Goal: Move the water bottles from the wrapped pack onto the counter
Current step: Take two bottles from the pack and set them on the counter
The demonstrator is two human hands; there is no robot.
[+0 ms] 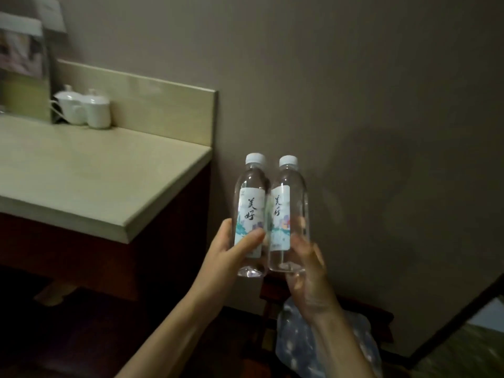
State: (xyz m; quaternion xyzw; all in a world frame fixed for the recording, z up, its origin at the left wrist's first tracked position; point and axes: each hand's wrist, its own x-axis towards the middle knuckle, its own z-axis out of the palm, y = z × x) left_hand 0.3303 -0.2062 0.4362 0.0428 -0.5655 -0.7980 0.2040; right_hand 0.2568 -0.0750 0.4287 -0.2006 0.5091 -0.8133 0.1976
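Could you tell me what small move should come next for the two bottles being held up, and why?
Probably carry both leftward and set them on the counter. The left hand grips one bottle, the right hand the other bottle, both upright in the air beside the counter's edge, above the wrapped pack. Bare counter lies in front of the white cups.
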